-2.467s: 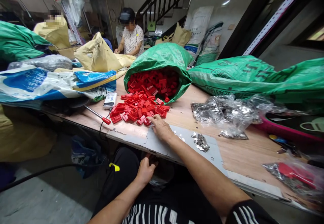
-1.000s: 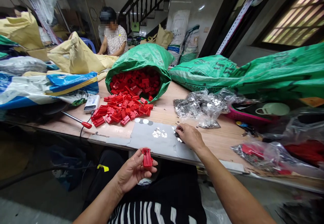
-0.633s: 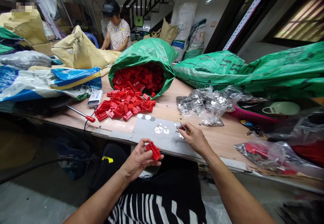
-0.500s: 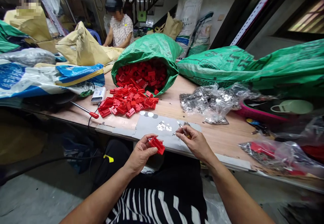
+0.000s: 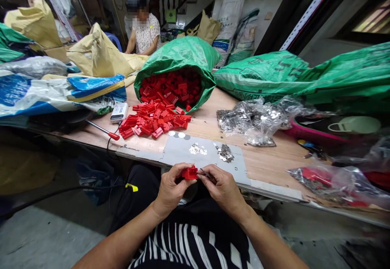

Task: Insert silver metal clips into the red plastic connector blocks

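Note:
In front of my lap, my left hand (image 5: 173, 183) pinches a small red plastic housing (image 5: 190, 173) between thumb and fingers. My right hand (image 5: 222, 186) meets it from the other side, its fingers closed on a thin tool (image 5: 204, 173) that is mostly hidden, so its kind is unclear. The fingertips of that hand touch or nearly touch the housing's right end. Just beyond both hands, a grey mat (image 5: 179, 155) carries a heap of flat, shiny metal pieces (image 5: 197, 149) and a darker heap of small metal parts (image 5: 226, 153).
Red housings (image 5: 152, 121) spill from a green sack (image 5: 183, 52). A red-handled rod (image 5: 103, 131) and a white device (image 5: 118, 112) lie left. Clear bags of metal parts (image 5: 252, 119) and a pink basket (image 5: 317, 133) stand right. Across the table sits a person (image 5: 143, 29).
My right hand has moved left and toward me from the small metal parts to the red housing. My left hand has turned the housing and raised it slightly.

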`<control>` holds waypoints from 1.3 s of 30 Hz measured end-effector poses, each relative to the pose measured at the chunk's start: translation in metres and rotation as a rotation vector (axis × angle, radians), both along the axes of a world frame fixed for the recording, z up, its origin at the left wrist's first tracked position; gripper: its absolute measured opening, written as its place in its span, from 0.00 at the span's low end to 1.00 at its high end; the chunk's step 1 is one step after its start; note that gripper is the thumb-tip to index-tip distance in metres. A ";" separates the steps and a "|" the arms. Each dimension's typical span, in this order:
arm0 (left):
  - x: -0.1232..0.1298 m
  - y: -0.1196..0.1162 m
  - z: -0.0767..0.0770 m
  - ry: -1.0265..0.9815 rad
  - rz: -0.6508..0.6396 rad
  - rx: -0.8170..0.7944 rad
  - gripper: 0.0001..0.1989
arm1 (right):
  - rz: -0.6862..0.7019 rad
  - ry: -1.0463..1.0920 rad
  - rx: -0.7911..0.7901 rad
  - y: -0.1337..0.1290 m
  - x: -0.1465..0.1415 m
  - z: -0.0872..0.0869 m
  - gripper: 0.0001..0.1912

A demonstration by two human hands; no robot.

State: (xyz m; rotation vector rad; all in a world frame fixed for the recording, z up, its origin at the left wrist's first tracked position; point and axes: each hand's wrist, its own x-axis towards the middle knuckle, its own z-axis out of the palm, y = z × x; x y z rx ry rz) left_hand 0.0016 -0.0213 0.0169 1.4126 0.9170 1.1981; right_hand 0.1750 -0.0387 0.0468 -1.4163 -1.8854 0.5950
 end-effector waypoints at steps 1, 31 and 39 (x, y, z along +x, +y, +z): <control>0.000 -0.001 0.000 0.019 0.006 0.023 0.16 | 0.007 0.000 0.001 0.000 -0.001 -0.001 0.06; 0.005 -0.010 -0.014 0.256 0.095 0.419 0.19 | 0.149 0.569 -0.430 0.014 0.003 -0.025 0.18; 0.005 -0.013 -0.017 0.222 0.040 0.371 0.18 | 0.243 0.812 -0.704 0.006 0.008 -0.030 0.19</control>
